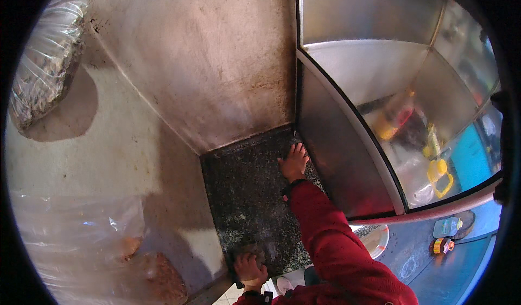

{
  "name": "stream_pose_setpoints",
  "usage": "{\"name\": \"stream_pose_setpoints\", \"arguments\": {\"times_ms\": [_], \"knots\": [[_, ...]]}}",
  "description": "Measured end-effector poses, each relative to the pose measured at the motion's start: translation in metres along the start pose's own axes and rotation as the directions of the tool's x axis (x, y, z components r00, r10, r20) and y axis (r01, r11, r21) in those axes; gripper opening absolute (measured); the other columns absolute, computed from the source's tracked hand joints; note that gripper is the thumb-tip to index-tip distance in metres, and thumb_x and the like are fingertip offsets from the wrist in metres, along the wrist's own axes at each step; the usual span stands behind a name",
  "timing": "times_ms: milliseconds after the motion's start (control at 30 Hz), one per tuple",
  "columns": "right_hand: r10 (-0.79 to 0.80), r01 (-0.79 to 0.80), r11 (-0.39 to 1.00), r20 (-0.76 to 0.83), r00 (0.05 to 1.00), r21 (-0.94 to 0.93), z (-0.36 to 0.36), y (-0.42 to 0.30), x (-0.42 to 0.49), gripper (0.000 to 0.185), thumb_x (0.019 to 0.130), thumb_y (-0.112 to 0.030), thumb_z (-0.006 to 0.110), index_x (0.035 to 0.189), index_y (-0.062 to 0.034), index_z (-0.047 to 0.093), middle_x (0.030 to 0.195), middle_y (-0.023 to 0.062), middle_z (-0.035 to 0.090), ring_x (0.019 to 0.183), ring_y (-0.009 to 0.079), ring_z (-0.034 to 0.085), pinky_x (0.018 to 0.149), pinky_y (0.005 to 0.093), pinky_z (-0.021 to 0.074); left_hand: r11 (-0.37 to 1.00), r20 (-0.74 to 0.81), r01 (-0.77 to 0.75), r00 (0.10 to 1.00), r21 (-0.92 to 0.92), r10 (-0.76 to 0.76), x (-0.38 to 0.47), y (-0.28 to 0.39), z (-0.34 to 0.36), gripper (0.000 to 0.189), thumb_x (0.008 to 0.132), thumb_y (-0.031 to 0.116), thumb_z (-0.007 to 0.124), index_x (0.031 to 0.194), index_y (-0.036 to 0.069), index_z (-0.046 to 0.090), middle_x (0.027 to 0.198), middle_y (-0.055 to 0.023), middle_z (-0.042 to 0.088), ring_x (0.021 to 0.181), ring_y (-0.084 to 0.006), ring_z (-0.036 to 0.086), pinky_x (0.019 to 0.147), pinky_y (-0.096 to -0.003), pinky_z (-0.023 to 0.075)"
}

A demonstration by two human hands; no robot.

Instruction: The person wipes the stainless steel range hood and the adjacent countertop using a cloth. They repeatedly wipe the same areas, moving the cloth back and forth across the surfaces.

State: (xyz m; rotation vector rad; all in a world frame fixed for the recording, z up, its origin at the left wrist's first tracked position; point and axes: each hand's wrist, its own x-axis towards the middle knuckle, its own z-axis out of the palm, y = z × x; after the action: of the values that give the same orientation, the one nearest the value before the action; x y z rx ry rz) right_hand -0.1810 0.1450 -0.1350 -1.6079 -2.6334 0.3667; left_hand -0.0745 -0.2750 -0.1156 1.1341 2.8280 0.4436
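Note:
My right hand (294,163) rests palm down, fingers apart, on a dark speckled stone countertop (252,191), close to the lower panel of a glass and metal display case (342,142). Nothing shows in that hand. Nearer my body, my left hand (249,267) lies over a dark, greyish wad that looks like a cloth (254,251), at the near left edge of the stone. Its fingers cover part of the wad. The stone surface looks dark and damp in places, with paler speckles near the front.
Stained walls (195,61) meet the stone at the back and left. Filled clear plastic bags (49,65) hang at left, with another bag (81,240) below. A bottle (392,118) and a yellow-handled jug (438,173) show behind the glass. A white tub (374,240) sits lower right.

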Motion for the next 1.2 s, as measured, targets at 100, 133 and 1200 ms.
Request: {"name": "stream_pose_setpoints", "arguments": {"times_ms": [100,133,1200], "knots": [[-0.011,0.011,0.998,-0.006,1.000,0.068,-0.007,0.006,-0.029,0.092,0.091,-0.060,0.055,0.154,-0.0008,0.026,0.163,0.0215,0.015,0.150,0.0388,0.012,0.115,0.0610,0.0171,1.000,0.006,0.013,1.000,0.003,-0.013,-0.002,-0.002,0.002,0.051,0.065,0.032,0.071,0.110,0.009,0.064,0.124,-0.0112,0.055,0.126,-0.0382,0.043,0.103,-0.0562,0.0341],[0.007,-0.006,0.999,-0.004,1.000,0.048,-0.008,0.011,-0.047,0.092,0.091,-0.059,0.056,0.154,0.0002,0.025,0.162,0.0222,0.015,0.150,0.0392,0.011,0.116,0.0611,0.0158,1.000,-0.002,-0.001,1.000,-0.006,0.001,-0.002,-0.003,0.002,0.051,0.065,0.032,0.071,0.109,0.009,0.064,0.124,-0.0110,0.055,0.126,-0.0382,0.043,0.103,-0.0562,0.0343],[-0.866,0.867,0.495,0.117,0.487,0.057,0.055,-0.158,-0.118,0.065,0.092,-0.035,0.058,0.148,-0.0084,0.041,0.159,0.0146,0.029,0.147,0.0371,0.022,0.113,0.0673,0.0203,0.990,0.075,-0.015,0.997,0.141,0.005,-0.010,-0.009,0.015,0.057,0.067,0.040,0.072,0.116,0.012,0.063,0.128,-0.0094,0.053,0.127,-0.0375,0.042,0.095,-0.0572,0.0383]]}}
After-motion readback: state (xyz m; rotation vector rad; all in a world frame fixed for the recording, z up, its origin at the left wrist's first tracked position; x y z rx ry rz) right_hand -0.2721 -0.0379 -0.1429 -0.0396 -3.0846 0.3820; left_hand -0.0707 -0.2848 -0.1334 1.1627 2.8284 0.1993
